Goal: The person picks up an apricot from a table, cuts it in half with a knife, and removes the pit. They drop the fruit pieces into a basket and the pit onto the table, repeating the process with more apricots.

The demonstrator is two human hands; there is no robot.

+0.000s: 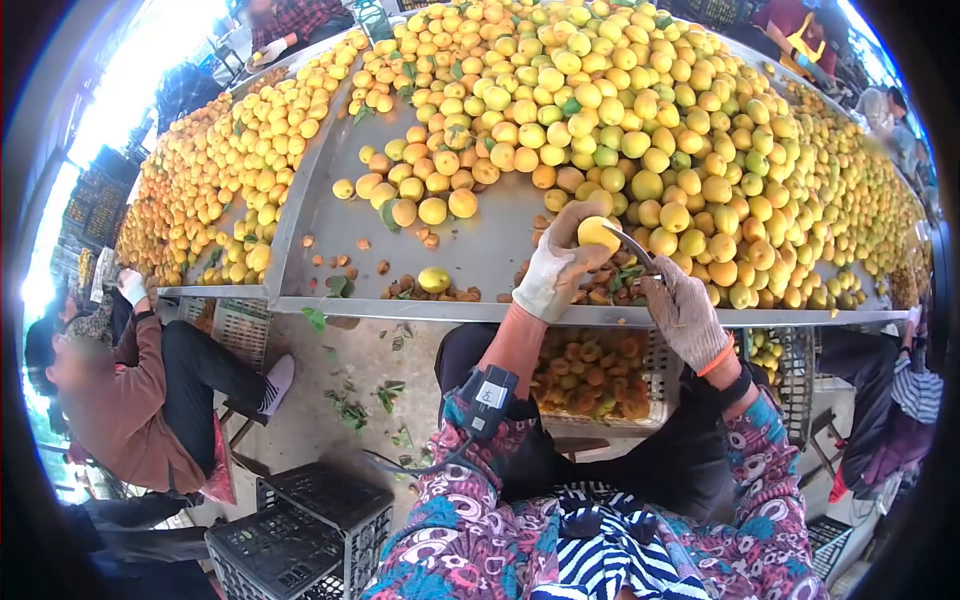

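Note:
My left hand point(562, 262), in a pale glove with bare fingertips, holds a yellow apricot-like fruit point(598, 234) above the metal table's near edge. My right hand point(684, 312), in a brownish knit glove, is closed on a curved knife point(634, 249). The knife's blade reaches up to the right side of the fruit and seems to touch it. Below my hands, dark pit scraps and cut bits point(600, 288) lie along the table edge. One yellow fruit point(434, 280) sits among scraps left of my hands.
Fruit is heaped across the metal table point(340, 225). A crate of halved fruit point(592, 375) stands below the edge between my knees. Black crates point(290, 535) are at lower left. A seated person point(140, 400) is at left; others sit at right and across.

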